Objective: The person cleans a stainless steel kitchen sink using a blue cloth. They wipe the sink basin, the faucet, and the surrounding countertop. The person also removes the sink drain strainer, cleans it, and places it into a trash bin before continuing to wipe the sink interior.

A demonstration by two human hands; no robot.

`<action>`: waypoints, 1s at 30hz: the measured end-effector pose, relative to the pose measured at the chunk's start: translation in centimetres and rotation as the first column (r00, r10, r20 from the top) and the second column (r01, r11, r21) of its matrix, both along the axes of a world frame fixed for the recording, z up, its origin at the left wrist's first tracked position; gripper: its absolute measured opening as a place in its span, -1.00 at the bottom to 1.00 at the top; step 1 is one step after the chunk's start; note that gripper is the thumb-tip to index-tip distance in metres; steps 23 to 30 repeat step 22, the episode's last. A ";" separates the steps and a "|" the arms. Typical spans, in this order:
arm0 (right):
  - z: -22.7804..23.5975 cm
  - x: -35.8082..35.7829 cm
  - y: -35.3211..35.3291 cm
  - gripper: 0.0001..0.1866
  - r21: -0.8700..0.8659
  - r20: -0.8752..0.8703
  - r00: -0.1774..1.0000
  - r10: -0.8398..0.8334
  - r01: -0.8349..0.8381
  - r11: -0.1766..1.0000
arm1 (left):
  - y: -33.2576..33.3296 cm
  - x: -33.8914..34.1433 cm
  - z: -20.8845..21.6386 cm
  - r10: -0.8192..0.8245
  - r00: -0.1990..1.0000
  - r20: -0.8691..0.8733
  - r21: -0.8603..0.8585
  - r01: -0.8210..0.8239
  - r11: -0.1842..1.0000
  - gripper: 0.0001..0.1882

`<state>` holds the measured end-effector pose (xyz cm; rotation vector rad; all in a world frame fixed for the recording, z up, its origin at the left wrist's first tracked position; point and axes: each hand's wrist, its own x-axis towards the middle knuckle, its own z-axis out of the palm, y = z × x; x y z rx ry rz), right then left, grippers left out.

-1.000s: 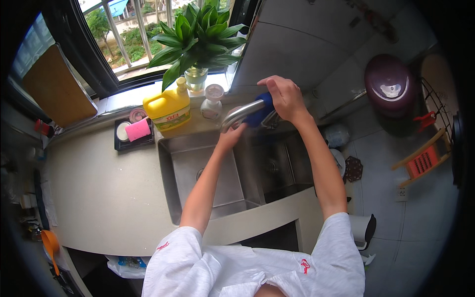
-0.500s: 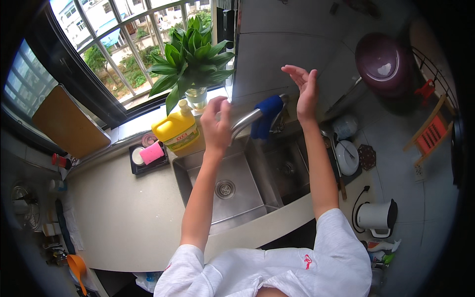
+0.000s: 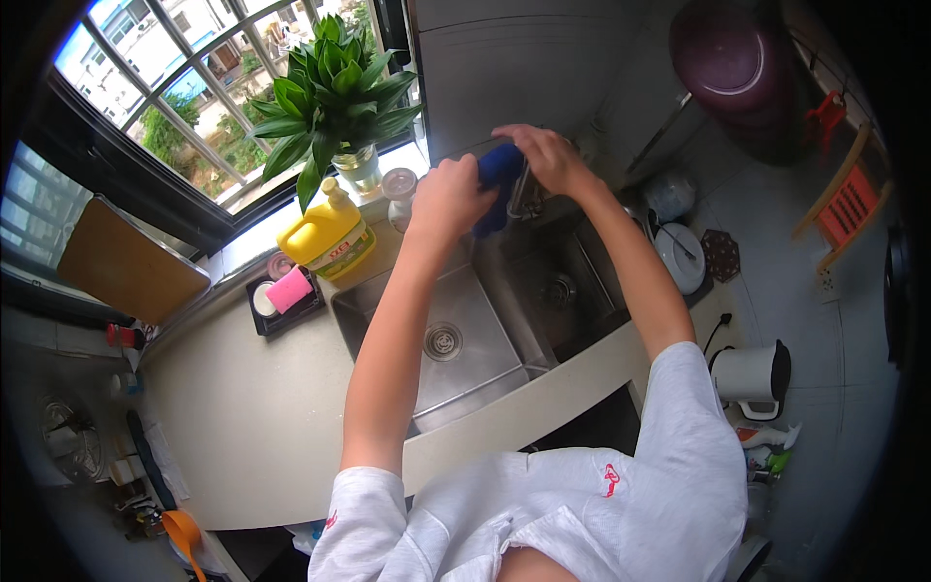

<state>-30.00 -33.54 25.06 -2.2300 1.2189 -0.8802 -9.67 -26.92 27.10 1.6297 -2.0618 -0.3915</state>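
A blue cloth (image 3: 500, 167) hangs folded over the metal faucet (image 3: 524, 194) behind the double sink. My left hand (image 3: 452, 198) is closed at the cloth's left edge, its fingers curled; the spout there is hidden behind it. From the right, my right hand (image 3: 545, 157) reaches over the top of the cloth with its fingers stretched out. Its thumb is hidden. Below my forearms lies the steel sink (image 3: 470, 373), with a round drain in each basin.
Left of the sink stand a yellow jug (image 3: 328, 238) and a black tray (image 3: 274, 327) with a pink sponge (image 3: 289, 289). A potted plant (image 3: 335, 102) fills the windowsill. To the right are a white lid (image 3: 679, 257) and a white kettle (image 3: 749, 376).
Both hands have come together at the faucet. My left hand has moved up to the cloth, and my right hand has swung left over it. The view has shifted slightly.
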 end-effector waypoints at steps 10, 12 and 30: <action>-9.0 -0.7 18.2 -0.60 0.529 0.524 0.746 -0.411 0.093 0.844 | 6.0 1.8 0.9 -0.241 0.952 -0.191 -0.671 0.053 0.740 -0.60; -11.8 -0.1 25.4 -0.67 0.621 0.566 0.697 -0.440 -0.009 0.784 | 12.0 1.7 -1.4 -0.324 0.877 -0.355 -0.611 0.045 0.791 -0.62; 20.1 1.8 29.4 0.06 -0.574 0.548 0.689 0.474 -0.102 0.812 | 34.2 12.7 -6.6 0.170 0.602 -0.780 -0.072 -0.356 0.932 -0.88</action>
